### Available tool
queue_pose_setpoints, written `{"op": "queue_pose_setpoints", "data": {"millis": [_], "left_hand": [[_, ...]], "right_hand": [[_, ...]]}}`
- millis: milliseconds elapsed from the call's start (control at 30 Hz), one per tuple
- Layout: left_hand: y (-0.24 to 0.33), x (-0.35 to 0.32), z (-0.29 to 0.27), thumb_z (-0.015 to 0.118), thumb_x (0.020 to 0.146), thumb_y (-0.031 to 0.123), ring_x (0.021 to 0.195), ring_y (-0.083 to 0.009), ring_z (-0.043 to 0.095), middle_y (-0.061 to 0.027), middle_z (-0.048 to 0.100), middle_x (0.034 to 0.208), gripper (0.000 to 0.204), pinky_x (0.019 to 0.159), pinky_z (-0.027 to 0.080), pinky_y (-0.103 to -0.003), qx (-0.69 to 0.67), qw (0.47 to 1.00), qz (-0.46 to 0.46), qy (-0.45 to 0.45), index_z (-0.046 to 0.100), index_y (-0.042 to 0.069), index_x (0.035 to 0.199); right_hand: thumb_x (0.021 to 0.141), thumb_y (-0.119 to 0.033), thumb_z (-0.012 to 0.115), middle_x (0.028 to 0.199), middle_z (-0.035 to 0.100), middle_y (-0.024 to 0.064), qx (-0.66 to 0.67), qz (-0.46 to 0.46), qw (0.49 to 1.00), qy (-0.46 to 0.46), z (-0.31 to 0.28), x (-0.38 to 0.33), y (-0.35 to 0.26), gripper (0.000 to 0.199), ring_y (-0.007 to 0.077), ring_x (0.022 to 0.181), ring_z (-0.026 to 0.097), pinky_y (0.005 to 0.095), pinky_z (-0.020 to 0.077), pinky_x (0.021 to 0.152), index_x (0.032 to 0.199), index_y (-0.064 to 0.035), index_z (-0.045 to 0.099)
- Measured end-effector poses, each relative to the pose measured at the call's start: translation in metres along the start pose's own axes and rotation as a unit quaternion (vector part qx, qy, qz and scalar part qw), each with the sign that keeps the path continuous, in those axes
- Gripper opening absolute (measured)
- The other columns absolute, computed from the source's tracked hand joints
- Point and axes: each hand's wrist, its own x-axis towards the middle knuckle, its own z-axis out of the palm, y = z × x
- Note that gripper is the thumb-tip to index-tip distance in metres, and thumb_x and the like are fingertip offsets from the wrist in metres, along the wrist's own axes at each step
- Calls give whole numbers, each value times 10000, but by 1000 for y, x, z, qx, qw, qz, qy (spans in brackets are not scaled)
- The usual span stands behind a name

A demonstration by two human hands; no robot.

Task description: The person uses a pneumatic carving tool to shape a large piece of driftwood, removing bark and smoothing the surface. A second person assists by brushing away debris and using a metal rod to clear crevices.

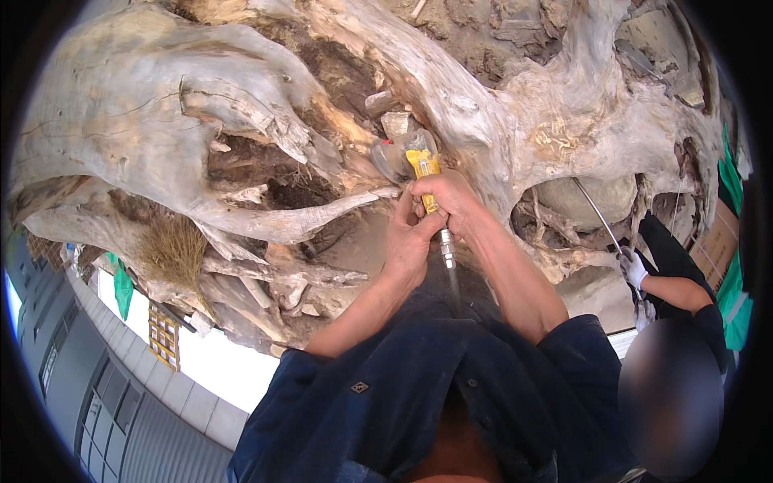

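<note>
Head view: my left hand [407, 241] and right hand [447, 201] are both clenched round the yellow pneumatic tool [427, 181]. Its long axis runs straight up from my fists, hose fitting [447, 253] below them, working end pressed into the dark hollow of the weathered root stump [241, 113] just above my knuckles. Off to my right, a co-worker's white-gloved hand [634, 267] holds a thin metal rod [596, 211].

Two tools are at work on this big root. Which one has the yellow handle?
The short tool gripped by both bare hands, left hand and right hand. The co-worker's gloved hand holds a long thin metal rod.
</note>
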Motion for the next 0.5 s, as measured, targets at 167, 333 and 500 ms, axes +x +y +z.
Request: {"op": "queue_pose_setpoints", "data": {"millis": [167,333,500], "left_hand": [[6,3,9,722,975,85,941,-169,704,-72,680,1160,614,735,624,-349,-19,1000,17,5,443,79,1522],[16,10,8,727,982,111,850,-178,723,-72,697,1077,571,691,635,-351,-13,999,33,11,473,79,1492],[20,8,17,722,988,120,829,-182,722,-71,696,1067,555,698,645,-359,-34,999,26,8,478,77,1484]], "right_hand": [[828,-97,649,700,605,100,-31,-56,998,-9,-9,25,0,125,207,571,568,375,454,497,901,3,656],[818,-103,658,694,600,111,-43,-42,998,4,10,6,-25,148,217,554,567,399,440,477,900,20,654],[822,-92,653,678,604,111,-57,-56,997,-7,4,11,-29,122,216,545,569,403,452,477,857,25,652]]}}
